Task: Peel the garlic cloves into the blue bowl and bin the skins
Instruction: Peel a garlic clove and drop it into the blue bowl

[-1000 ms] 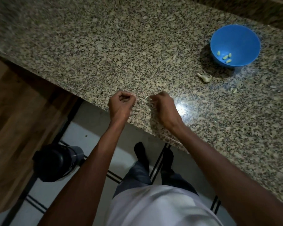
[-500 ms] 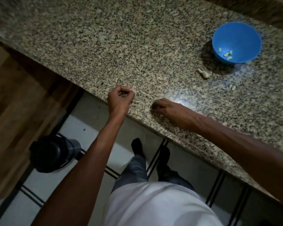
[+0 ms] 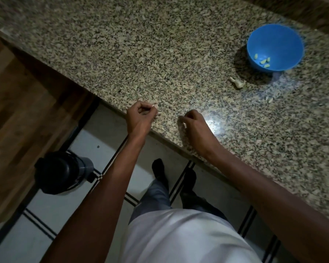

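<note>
From where I'm watching, the left hand (image 3: 139, 116) is curled with a pale scrap of skin (image 3: 153, 106) pinched at its fingertips, and the right hand (image 3: 195, 123) is pinching up another small pale bit at the granite counter (image 3: 160, 54) edge, I'd guess collecting skins for the bin. Further out, four peeled yellowish cloves (image 3: 263, 60) sit in the blue bowl (image 3: 285, 40), with an off-white garlic piece (image 3: 238, 83) just beside it.

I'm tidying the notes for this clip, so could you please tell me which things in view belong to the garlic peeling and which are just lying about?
Part of the job:
blue bowl
peeled cloves
garlic piece
left hand
right hand

Lying about:
black container on the floor
counter
</note>
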